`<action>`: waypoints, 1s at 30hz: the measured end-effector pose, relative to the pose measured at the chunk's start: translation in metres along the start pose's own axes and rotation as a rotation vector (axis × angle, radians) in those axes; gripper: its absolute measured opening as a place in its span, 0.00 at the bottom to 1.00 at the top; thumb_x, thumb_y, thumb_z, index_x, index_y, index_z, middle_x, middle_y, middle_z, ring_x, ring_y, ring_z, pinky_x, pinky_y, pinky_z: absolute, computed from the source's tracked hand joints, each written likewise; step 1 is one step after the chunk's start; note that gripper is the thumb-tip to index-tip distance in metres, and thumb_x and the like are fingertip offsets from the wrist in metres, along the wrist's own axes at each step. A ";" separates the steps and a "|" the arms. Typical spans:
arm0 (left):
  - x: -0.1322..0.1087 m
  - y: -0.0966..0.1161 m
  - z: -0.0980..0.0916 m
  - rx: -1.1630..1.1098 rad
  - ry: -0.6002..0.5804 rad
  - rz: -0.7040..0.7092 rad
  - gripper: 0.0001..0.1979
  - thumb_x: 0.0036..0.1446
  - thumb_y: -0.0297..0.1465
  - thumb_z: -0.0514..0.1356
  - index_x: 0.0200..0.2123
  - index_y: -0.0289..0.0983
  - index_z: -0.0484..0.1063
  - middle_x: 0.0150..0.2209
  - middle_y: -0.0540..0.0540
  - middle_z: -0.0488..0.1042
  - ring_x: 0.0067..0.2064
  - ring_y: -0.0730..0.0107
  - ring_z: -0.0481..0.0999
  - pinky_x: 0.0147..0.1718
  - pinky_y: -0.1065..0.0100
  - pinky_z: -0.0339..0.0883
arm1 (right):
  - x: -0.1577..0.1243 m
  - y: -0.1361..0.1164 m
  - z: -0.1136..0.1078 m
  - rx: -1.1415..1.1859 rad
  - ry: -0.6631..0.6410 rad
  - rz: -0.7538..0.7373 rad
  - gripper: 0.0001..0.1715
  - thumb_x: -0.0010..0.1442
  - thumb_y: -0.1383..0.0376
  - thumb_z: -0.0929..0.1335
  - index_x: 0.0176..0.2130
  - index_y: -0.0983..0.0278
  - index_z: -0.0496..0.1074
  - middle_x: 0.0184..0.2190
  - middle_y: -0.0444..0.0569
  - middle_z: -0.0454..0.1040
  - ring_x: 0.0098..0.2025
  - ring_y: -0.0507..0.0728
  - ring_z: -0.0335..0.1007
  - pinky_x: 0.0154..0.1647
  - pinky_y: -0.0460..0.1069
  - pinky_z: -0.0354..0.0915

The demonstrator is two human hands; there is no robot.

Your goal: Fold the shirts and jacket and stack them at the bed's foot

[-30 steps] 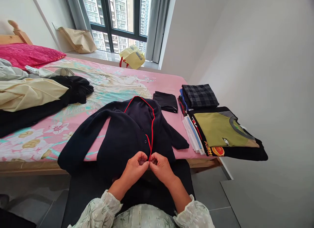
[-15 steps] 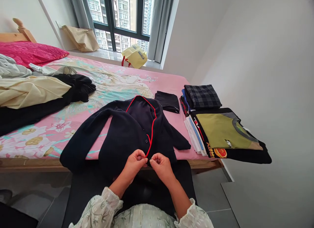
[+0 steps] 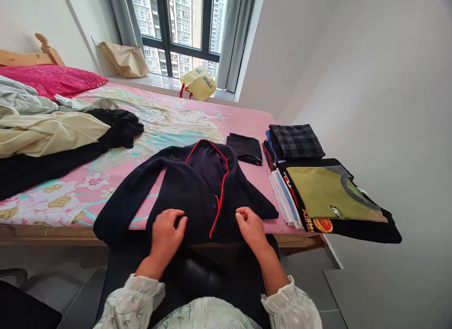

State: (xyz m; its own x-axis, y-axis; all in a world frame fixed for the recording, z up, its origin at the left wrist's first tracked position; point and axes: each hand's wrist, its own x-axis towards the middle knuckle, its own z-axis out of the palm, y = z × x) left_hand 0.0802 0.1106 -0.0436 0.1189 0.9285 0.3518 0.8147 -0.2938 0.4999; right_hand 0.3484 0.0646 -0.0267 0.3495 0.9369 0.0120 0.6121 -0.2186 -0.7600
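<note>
Hands first: left hand (image 3: pixel 165 234) lies open, palm down on the navy jacket (image 3: pixel 183 187), just left of its front edge. Right hand (image 3: pixel 251 227) rests on the cloth on the other side, fingers curled; whether they pinch fabric, I cannot tell. Jacket is spread face up at the near edge of the bed (image 3: pixel 70 197), hem draping off toward the person. Red piping (image 3: pixel 221 197) rounds the collar and runs down the front, a dark button (image 3: pixel 213 206) sits beside it, and the sleeves splay both ways. Beyond lies a folded black cloth (image 3: pixel 245 149), with stacked folded clothes (image 3: pixel 328 192) to the right.
</note>
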 end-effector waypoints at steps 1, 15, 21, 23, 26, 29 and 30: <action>0.004 -0.017 -0.008 0.115 0.047 -0.106 0.16 0.57 0.40 0.54 0.42 0.34 0.70 0.42 0.39 0.73 0.45 0.55 0.70 0.46 0.58 0.62 | 0.005 0.002 -0.007 -0.088 0.086 -0.016 0.17 0.58 0.57 0.61 0.42 0.64 0.71 0.33 0.48 0.75 0.36 0.56 0.70 0.39 0.49 0.63; 0.001 -0.097 -0.043 0.055 -0.141 -0.654 0.19 0.60 0.43 0.44 0.39 0.41 0.71 0.29 0.47 0.74 0.36 0.60 0.74 0.33 0.68 0.61 | 0.017 0.039 -0.026 -0.346 -0.109 0.229 0.21 0.62 0.61 0.56 0.45 0.62 0.72 0.43 0.52 0.76 0.47 0.60 0.71 0.43 0.50 0.61; -0.027 -0.094 -0.034 -0.024 -0.084 -0.712 0.27 0.54 0.52 0.51 0.48 0.39 0.67 0.40 0.42 0.76 0.42 0.55 0.76 0.39 0.63 0.66 | -0.002 0.062 -0.023 -0.194 -0.173 0.244 0.16 0.55 0.58 0.62 0.39 0.62 0.72 0.37 0.49 0.77 0.40 0.58 0.73 0.39 0.49 0.62; -0.029 -0.081 -0.027 -0.028 -0.194 -0.712 0.31 0.51 0.54 0.53 0.49 0.38 0.68 0.40 0.40 0.77 0.44 0.50 0.76 0.40 0.60 0.67 | -0.005 0.058 -0.018 -0.186 -0.129 0.219 0.17 0.55 0.53 0.62 0.34 0.62 0.72 0.32 0.48 0.76 0.36 0.59 0.72 0.36 0.49 0.63; -0.028 -0.081 -0.028 -0.145 -0.198 -0.692 0.27 0.56 0.50 0.47 0.48 0.39 0.71 0.42 0.41 0.78 0.49 0.52 0.74 0.44 0.62 0.67 | -0.005 0.054 -0.015 -0.095 -0.042 0.222 0.20 0.55 0.49 0.60 0.28 0.62 0.67 0.24 0.45 0.70 0.29 0.56 0.68 0.29 0.48 0.62; -0.033 -0.111 -0.042 -0.212 -0.128 -0.741 0.26 0.52 0.51 0.51 0.44 0.38 0.72 0.43 0.42 0.78 0.51 0.52 0.73 0.45 0.62 0.68 | -0.014 0.067 -0.017 0.095 0.005 0.307 0.20 0.54 0.48 0.60 0.28 0.61 0.63 0.20 0.41 0.63 0.23 0.52 0.62 0.23 0.46 0.61; -0.037 -0.125 -0.048 -0.250 -0.181 -0.743 0.25 0.50 0.51 0.53 0.40 0.38 0.73 0.40 0.43 0.78 0.48 0.52 0.75 0.42 0.63 0.69 | -0.019 0.074 -0.018 0.106 -0.018 0.335 0.19 0.54 0.49 0.60 0.27 0.61 0.62 0.19 0.40 0.61 0.21 0.52 0.60 0.21 0.45 0.60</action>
State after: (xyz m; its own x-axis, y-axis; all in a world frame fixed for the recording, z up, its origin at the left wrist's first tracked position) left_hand -0.0530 0.1022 -0.0807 -0.2964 0.9174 -0.2656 0.5685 0.3929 0.7228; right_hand 0.4001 0.0259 -0.0713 0.5052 0.8227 -0.2605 0.3881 -0.4862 -0.7829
